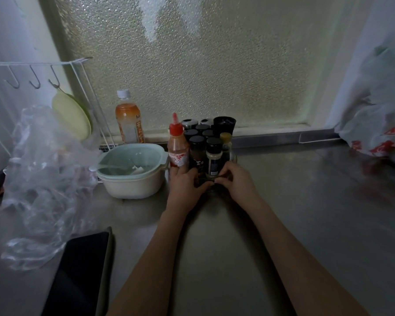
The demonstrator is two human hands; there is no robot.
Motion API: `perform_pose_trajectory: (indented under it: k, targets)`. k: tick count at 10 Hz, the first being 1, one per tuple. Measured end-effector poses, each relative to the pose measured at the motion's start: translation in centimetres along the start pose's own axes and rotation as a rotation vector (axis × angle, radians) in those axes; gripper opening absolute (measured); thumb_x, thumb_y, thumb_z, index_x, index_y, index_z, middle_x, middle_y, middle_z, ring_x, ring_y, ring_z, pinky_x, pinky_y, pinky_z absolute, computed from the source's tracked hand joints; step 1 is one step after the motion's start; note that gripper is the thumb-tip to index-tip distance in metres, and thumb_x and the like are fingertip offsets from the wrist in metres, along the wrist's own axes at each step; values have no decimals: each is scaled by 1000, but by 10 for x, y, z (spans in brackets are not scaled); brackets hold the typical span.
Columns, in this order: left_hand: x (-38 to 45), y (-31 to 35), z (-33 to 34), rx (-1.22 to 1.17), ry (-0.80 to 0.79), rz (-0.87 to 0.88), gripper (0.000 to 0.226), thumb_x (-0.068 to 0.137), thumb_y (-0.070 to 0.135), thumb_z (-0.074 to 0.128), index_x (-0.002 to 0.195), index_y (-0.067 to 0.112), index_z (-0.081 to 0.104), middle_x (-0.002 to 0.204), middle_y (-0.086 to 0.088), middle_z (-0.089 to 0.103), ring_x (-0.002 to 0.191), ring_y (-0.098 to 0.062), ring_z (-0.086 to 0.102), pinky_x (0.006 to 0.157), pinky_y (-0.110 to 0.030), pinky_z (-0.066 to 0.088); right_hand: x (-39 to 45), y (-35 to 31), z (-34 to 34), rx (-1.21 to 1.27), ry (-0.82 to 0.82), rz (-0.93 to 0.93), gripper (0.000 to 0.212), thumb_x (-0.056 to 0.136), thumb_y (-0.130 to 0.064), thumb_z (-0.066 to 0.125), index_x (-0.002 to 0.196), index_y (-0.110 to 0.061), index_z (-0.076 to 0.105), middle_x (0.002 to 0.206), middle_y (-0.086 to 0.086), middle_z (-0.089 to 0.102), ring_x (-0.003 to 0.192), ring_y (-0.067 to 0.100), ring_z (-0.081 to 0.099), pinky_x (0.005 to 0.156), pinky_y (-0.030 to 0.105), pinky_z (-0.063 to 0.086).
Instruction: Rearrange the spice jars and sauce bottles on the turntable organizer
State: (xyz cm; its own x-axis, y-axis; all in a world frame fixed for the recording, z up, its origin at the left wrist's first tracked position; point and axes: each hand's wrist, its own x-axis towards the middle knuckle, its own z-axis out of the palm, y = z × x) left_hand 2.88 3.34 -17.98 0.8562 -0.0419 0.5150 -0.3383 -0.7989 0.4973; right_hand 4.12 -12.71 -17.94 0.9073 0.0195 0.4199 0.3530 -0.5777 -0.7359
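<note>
A clear turntable organizer (234,158) stands on the steel counter by the frosted window, packed with several black-capped spice jars (202,128). A red-capped sauce bottle (178,147) stands at its left front. Beside it are a dark spice jar (197,153) and a pale spice jar (213,156), with a gold-capped bottle (225,142) and a tall black bottle (224,126) behind. My left hand (185,185) and my right hand (235,182) both grip the turntable's front rim, fingers curled. The rim under them is hidden.
A pale green colander in a white bowl (132,172) sits directly left of the turntable. An orange drink bottle (129,119) stands behind it. Crumpled clear plastic (41,169) and a wire rack (43,71) lie left; a black tray (78,274) sits front left; a printed bag (379,124) sits right.
</note>
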Motion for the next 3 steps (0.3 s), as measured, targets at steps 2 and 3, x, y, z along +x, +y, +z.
perform_pose_trajectory:
  k: [2, 3]
  targets:
    - [-9, 7, -9, -39, 15, 64, 24, 79, 32, 67, 81, 13, 52, 103, -9, 55, 99, -28, 46, 82, -41, 45, -11, -8, 0, -28, 17, -12, 11, 79, -13, 69, 80, -12, 58, 76, 1, 56, 69, 16, 52, 59, 19, 37]
    - [-1, 30, -36, -204, 257, 166, 19, 80, 28, 58, 88, 13, 51, 100, -8, 55, 87, -21, 51, 69, -34, 47, -8, -28, -30, 183, 174, 19, 4, 83, -19, 67, 79, -20, 66, 76, -3, 64, 72, 15, 59, 65, 20, 45]
